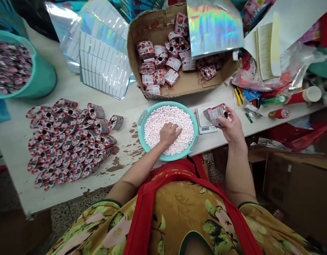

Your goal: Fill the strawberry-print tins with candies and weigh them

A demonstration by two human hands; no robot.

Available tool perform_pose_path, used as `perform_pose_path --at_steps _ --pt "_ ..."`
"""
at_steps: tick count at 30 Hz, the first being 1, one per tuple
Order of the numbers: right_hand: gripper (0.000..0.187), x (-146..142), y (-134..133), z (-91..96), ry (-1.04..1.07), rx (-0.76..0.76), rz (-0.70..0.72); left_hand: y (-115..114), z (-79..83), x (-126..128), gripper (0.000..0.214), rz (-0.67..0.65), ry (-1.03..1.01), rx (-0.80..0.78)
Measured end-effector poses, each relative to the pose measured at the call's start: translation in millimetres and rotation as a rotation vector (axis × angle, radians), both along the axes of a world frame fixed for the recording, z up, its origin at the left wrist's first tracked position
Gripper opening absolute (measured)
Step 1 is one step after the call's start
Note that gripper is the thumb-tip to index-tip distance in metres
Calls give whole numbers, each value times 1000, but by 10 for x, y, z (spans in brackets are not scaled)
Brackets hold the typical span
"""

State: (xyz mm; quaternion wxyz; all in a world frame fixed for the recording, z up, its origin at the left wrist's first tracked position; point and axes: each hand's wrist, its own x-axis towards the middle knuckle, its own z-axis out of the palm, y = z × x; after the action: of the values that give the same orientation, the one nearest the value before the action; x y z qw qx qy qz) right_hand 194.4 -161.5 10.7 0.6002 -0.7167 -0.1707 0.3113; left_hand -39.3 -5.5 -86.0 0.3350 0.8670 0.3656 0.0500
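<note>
In the head view, my left hand [168,135] rests in a heap of small pale-pink candies [176,145] that fill a round turquoise basin [141,141]. Its fingers are apart, the tips among the candies. My right hand [231,125] grips a small red-and-silver printed pack [215,114], tilted, with a dark round hole showing at its end. That pack is over the right side of a small white digital scale [205,122]; whether it touches the scale I cannot tell. To the left, many similar packs [70,141] stand in close rows, holes facing up.
A cardboard box [176,92] behind the basin holds more packs, with a shiny sheet [215,28] across its right part. Label sheets [103,63] lie left of it. A turquoise bucket [43,79] of pinkish-silver pieces stands far left. Pens, plastic bags and a notebook [267,49] crowd the right.
</note>
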Motion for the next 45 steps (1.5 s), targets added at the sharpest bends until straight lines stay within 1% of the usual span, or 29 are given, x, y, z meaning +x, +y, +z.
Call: perform_pose_path --at_steps 2,3,5,6,7,9,11,13,14,15,17,19,21,25,28,32,36,39,45 --pt "70 -351 -89 -15 45 -15 -77 45 -36 11 27 68 -64 -80" --pt "67 -511 -97 -11 62 -34 -77 82 -42 13 25 118 -110 -128" --pt "64 -785 -65 8 64 -79 -8 160 -6 12 21 231 -231 -265" --pt "63 -899 -32 18 43 -108 43 191 45 10 22 294 -297 -363" --pt "62 -1000 9 26 10 -142 91 211 119 7 24 363 -364 -476" --pt "54 -1176 110 36 -67 -215 182 216 332 2 31 483 -500 -706" --pt "45 -1328 232 39 -141 -280 271 176 594 5 37 540 -639 -867" --pt "40 -1462 365 40 -216 -306 340 110 840 15 38 535 -754 -951" --pt "38 -1519 430 41 -259 -314 355 77 937 22 37 528 -799 -982" --pt "36 -1567 491 42 -297 -325 361 48 1010 29 37 526 -839 -1007" --pt "33 -1637 591 44 -343 -352 370 11 1087 41 35 531 -910 -1045" --pt "33 -1669 654 44 -354 -384 389 6 1090 52 33 540 -969 -1053" --pt "35 -1675 683 39 -347 -393 410 24 1058 67 33 563 -998 -1040" --pt "37 -1659 695 9 -369 -441 429 74 983 104 37 674 -970 -1027" --pt "36 -1654 709 -11 -383 -480 418 92 929 125 37 675 -940 -1039" --pt "35 -1652 727 -17 -404 -501 409 114 871 146 37 708 -946 -967" --pt "36 -1629 726 -23 -369 -484 379 136 888 166 39 663 -916 -1012" --pt "39 -1605 730 -22 -374 -492 365 137 920 186 43 649 -905 -1009" --pt "34 -1586 737 -6 -388 -514 359 132 939 256 50 584 -905 -1015"
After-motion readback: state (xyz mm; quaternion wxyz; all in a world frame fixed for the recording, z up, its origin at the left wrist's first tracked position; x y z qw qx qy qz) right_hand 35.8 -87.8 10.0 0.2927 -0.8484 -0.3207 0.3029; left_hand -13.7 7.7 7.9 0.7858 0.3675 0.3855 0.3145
